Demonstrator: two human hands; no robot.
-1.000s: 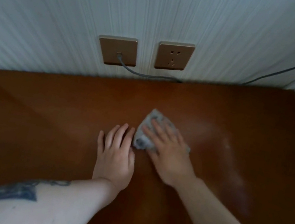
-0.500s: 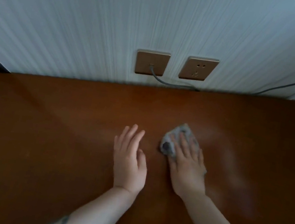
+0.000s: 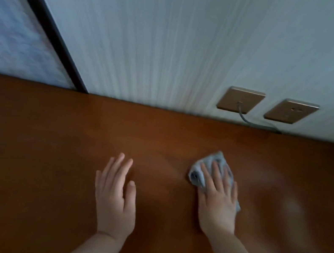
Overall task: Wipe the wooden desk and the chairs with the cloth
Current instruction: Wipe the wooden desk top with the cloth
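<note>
here the right hand (image 3: 218, 204) lies flat with straight fingers pressing the cloth (image 3: 209, 169) onto the wooden surface (image 3: 46, 149), the crumpled grey cloth showing past the fingertips and at the hand's right edge. the left hand (image 3: 117, 195) is released, fingers straight, flat over the surface well apart from the cloth. two sockets (image 3: 241, 100) sit on the wall behind, a cable (image 3: 251, 122) plugged into the left one.

A reddish-brown polished wooden table (image 3: 44, 160) fills the lower view, its far edge against the wall. A crumpled grey cloth (image 3: 202, 172) lies right of centre, pressed flat under the right hand (image 3: 217, 204). The left hand (image 3: 115, 197) rests nearby.
</note>
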